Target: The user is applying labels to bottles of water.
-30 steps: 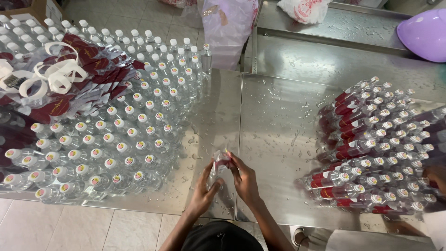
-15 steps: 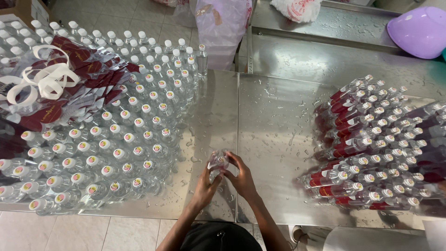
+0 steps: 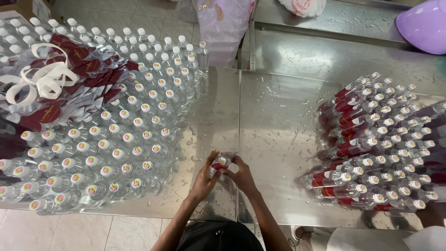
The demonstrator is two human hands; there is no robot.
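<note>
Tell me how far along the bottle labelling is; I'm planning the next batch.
Done, it seems: the stack of red-labelled bottles lying on the right of the steel table. In hand: one bottle between the left hand and the right hand. Left: the large block of plain upright bottles on the left, with loose red labels on top.

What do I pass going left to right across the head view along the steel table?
White tape rolls on dark red labels → upright unlabelled bottles → left hand → small bottle held in both hands → right hand → wet bare steel table → stacked red-labelled bottles lying on their sides.
</note>
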